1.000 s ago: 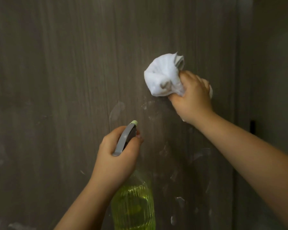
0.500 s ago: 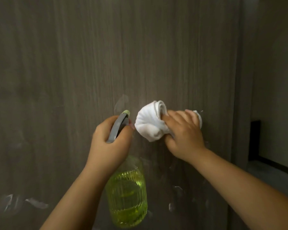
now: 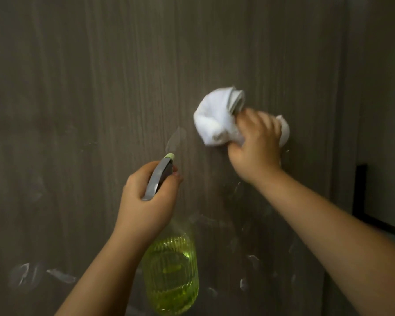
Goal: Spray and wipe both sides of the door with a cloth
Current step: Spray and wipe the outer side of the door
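Right hand (image 3: 255, 147) clamps a bunched white cloth (image 3: 217, 119) against the grey wood-grain door (image 3: 100, 87), right of centre frame. Left hand (image 3: 146, 201) grips the spray bottle (image 3: 171, 274) of yellow-green liquid at lower centre, nozzle toward door. Wet smears (image 3: 62, 275) low on the door.

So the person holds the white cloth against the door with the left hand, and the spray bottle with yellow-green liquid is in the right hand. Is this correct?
Not quite: the hands are swapped. In the head view the right hand grips the white cloth against the door, and the left hand holds the spray bottle with yellow-green liquid.
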